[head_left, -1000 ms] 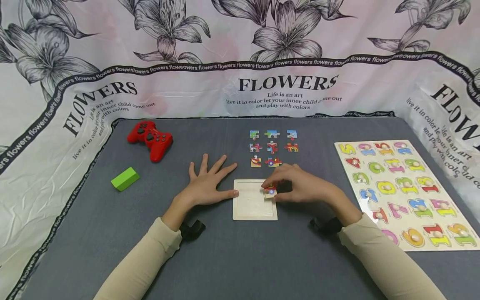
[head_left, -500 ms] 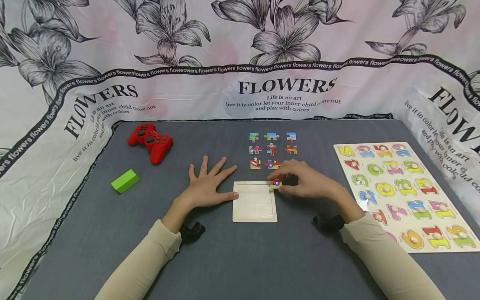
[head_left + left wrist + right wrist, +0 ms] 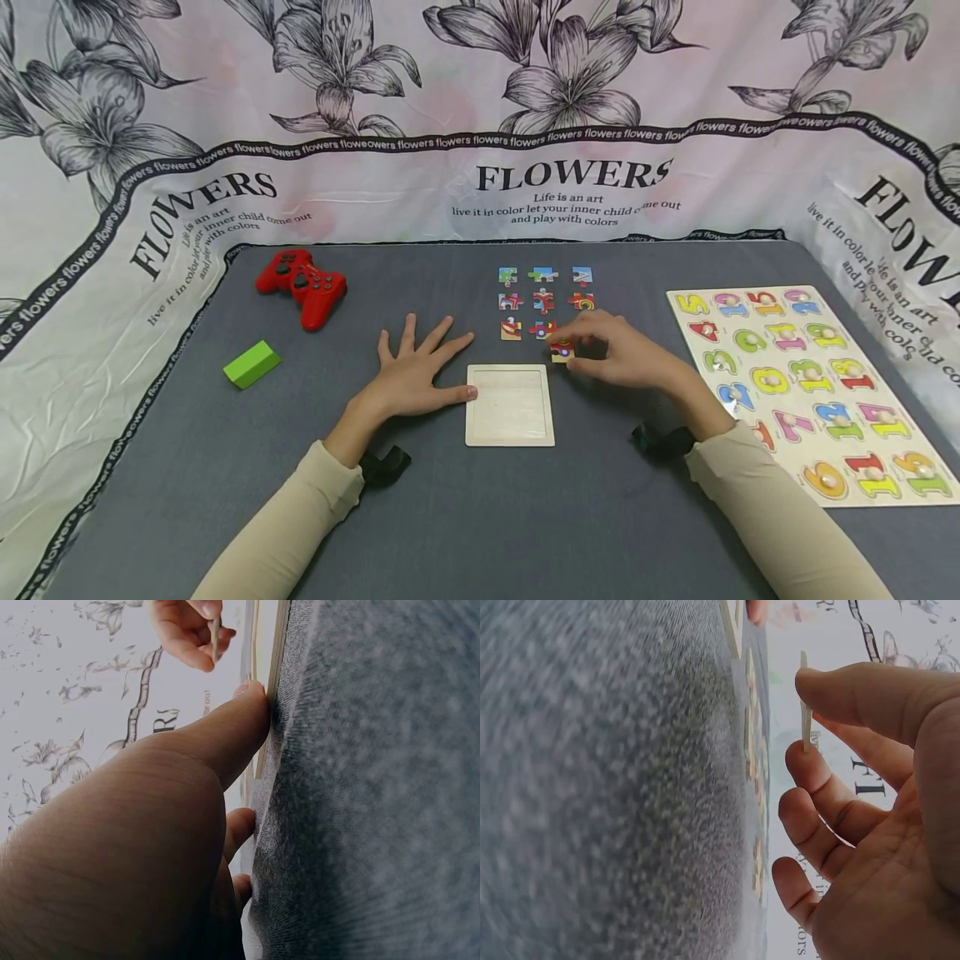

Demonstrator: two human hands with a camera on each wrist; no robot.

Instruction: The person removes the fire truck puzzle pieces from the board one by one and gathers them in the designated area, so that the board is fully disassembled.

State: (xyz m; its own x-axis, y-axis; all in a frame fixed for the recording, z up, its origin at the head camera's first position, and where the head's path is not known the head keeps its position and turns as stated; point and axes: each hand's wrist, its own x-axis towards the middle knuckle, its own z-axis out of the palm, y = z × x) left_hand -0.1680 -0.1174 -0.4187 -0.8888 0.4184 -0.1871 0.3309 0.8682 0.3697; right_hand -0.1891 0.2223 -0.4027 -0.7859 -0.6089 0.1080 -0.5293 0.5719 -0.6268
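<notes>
My right hand (image 3: 618, 350) pinches a red and yellow jigsaw piece (image 3: 562, 353) between thumb and fingers. In the right wrist view the piece (image 3: 806, 712) is seen edge-on, held above the cloth. It is just beyond the upper right corner of a square wooden puzzle tray (image 3: 510, 440), whose inside is bare. My left hand (image 3: 408, 379) lies with fingers spread on the table, its thumb touching the tray's left rim. Behind the tray, loose jigsaw pieces lie in rows, among them a red piece (image 3: 543, 301) and a blue-green piece (image 3: 543, 273).
A number puzzle board (image 3: 806, 392) lies on the right, partly under the right forearm. At the left are a red game controller (image 3: 303, 287) and a green block (image 3: 252, 364). A flower-printed sheet (image 3: 405, 192) hangs behind the grey table (image 3: 480, 533).
My right hand has carried the pinched jigsaw piece from over the tray's right side, away and to the right, toward the loose pieces. My left hand has stayed at the tray.
</notes>
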